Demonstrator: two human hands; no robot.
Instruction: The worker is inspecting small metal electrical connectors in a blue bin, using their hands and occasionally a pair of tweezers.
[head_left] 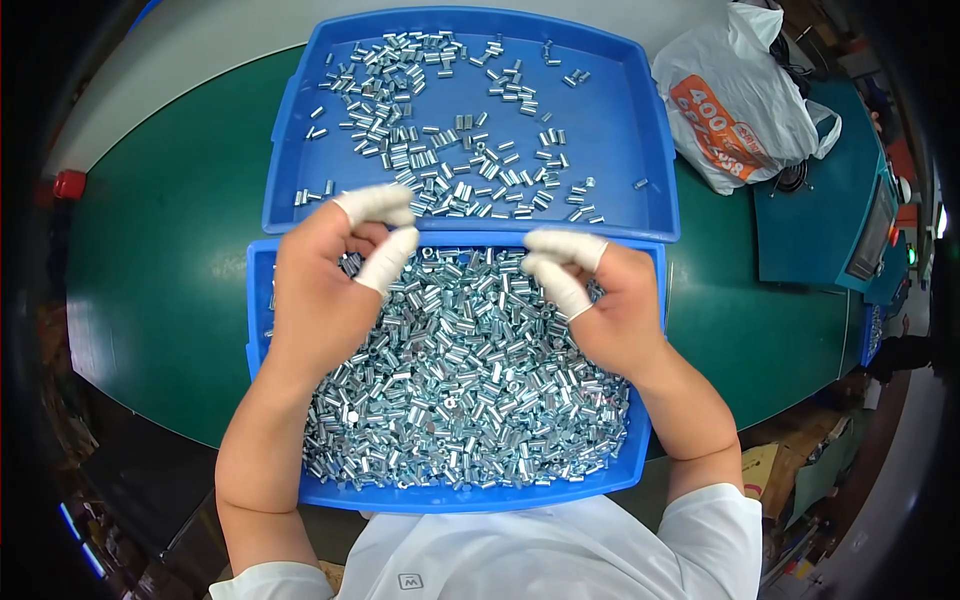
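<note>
Silver cylinders (470, 352), blue trays (610, 130); green table (170, 220)

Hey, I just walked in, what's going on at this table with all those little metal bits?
A person has both bare hands, the left hand and right hand, with white finger covers, around where two blue trays meet. The near tray is heaped with short metal cylinders; the far tray has fewer, scattered about. I can't tell whether either hand holds one.
</note>
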